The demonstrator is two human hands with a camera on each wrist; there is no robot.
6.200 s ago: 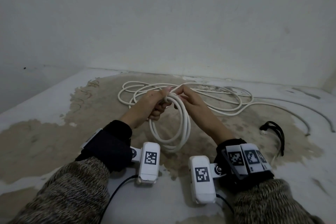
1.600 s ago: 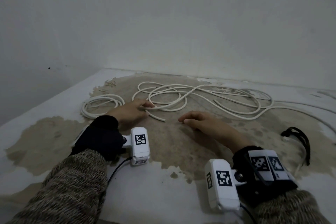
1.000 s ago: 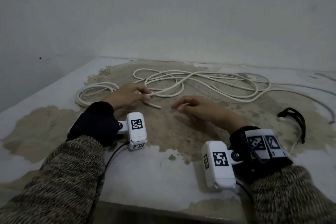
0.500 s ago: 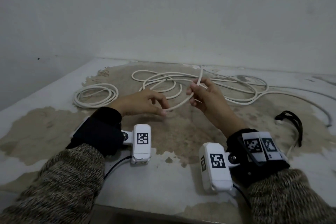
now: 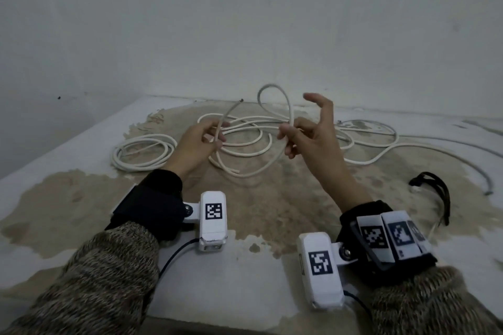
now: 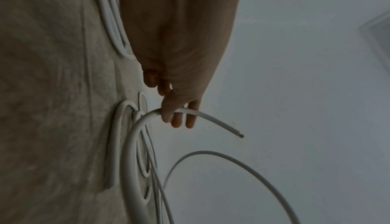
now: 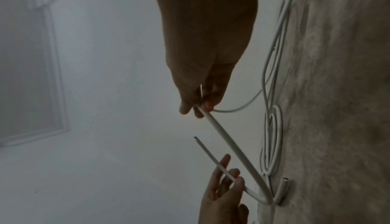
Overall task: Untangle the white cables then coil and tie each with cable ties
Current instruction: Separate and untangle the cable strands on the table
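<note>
A loose white cable [image 5: 255, 168] is lifted above the stained table [image 5: 81, 198]. My left hand [image 5: 215, 134] pinches it near its cut end [image 5: 240, 101], which sticks up and away; the left wrist view shows the thumb and fingers on the cable [image 6: 202, 113]. My right hand [image 5: 292, 130] pinches the same cable [image 7: 221, 130] further along, with the index finger raised, and a loop [image 5: 275, 95] arcs above it. A finished coil [image 5: 141, 153] lies at the far left. The tangled remainder [image 5: 353, 141] lies behind both hands.
A black cable tie bundle [image 5: 435, 193] lies at the right of the table. One cable run [image 5: 468, 168] trails off to the right edge. The wall stands close behind the table. A short cut cable end [image 5: 231, 170] rests between the hands.
Both hands have risen from the table with the cable. The left hand now pinches the cable near its end, and the right hand has drawn a loop up above the pile.
</note>
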